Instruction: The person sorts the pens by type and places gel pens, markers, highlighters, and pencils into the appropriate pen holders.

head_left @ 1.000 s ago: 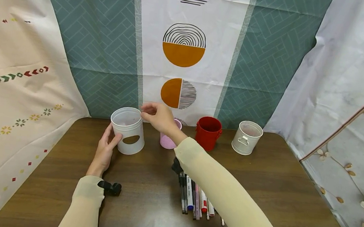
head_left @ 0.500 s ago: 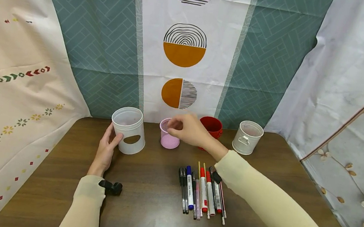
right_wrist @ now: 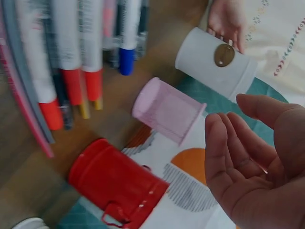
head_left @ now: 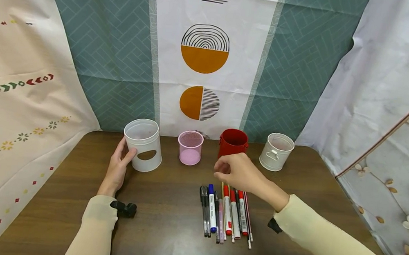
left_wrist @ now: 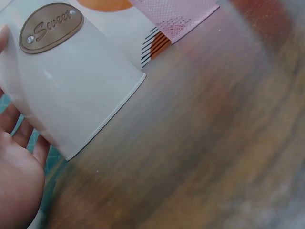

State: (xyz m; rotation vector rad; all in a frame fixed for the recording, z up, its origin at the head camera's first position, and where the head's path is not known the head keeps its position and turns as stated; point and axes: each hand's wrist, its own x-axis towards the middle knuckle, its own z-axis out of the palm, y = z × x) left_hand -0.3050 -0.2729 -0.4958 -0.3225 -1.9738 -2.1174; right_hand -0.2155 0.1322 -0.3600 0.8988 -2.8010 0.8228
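Note:
My left hand [head_left: 116, 167] grips the left side of a white metal bucket [head_left: 149, 165], thumb in front and fingers behind. The bucket stands upright at the back left of the table; its brown oval "Sweet" label [left_wrist: 51, 28] shows in the left wrist view. My right hand [head_left: 242, 173] hovers over the far ends of a row of pens, markers and pencils. Its fingers are loosely bent with nothing between them, as the right wrist view shows. Among the row are a blue-capped marker [head_left: 212, 208] and several red-capped markers [head_left: 226, 211].
A pink mesh cup [head_left: 189, 152] stands right of the white bucket. Farther right come a red bucket [head_left: 233, 140], partly hidden by my right hand, and a smaller white bucket [head_left: 277, 153] with a handle. A patterned cloth [head_left: 202, 74] hangs behind the brown table [head_left: 157, 238].
My right hand has moved from the white bucket's rim rightward past the pink cup, then down and nearer to the pens. The left hand keeps its grip on the white bucket.

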